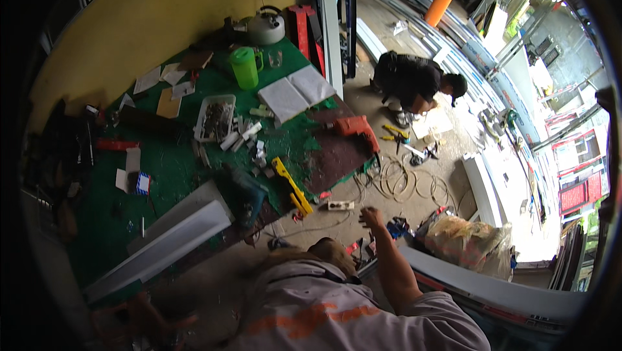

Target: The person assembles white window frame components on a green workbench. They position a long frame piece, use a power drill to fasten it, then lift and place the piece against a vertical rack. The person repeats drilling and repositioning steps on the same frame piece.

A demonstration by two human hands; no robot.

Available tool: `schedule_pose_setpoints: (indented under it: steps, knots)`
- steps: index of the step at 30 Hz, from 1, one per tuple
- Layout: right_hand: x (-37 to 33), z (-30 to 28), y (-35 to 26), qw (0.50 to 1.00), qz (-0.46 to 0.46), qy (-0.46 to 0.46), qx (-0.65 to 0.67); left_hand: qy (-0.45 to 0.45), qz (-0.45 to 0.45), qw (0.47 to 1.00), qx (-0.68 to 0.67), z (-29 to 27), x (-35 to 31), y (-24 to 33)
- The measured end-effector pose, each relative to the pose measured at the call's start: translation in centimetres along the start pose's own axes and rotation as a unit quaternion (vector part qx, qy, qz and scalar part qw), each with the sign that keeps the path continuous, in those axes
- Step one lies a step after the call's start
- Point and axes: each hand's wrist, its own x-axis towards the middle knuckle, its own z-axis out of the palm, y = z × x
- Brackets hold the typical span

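Head view, right of centre: my right hand (372,217), fingers loosely apart, near the pale power strip (341,206); left fingers, cannot tell.

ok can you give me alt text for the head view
A person's bare right hand, apparently empty, is held out beside a cluttered, green-covered worktable. On it are a red drill, an open book, a green pitcher and a kettle. Beyond, a co-worker bends low over the floor, near coiled cable.
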Motion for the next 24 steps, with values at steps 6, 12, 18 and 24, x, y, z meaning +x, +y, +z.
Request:
schedule_pose_setpoints:
  steps: [6, 12, 18, 24]
  knots:
    - [1.2, -1.7, -3.9, 0.999, -0.015, 0.024, 0.037, -0.15, 0.153, 0.975, 0.058, 2.0, 4.1, 3.1]
    - [10.7, -1.5, -22.9, 0.944, -0.282, 0.166, 0.038, 0.1, -0.03, 0.992, -0.065, 2.5, 2.3, 2.6]
    - [24.8, 1.3, -48.7, 0.865, -0.453, 0.205, -0.067, 0.141, 0.023, 0.99, 0.022, 12.9, 0.1, 13.8]
    - [36.7, 6.7, -70.0, 0.866, -0.434, 0.205, -0.142, 0.151, 0.142, 0.974, 0.088, 24.5, 6.6, 36.5]
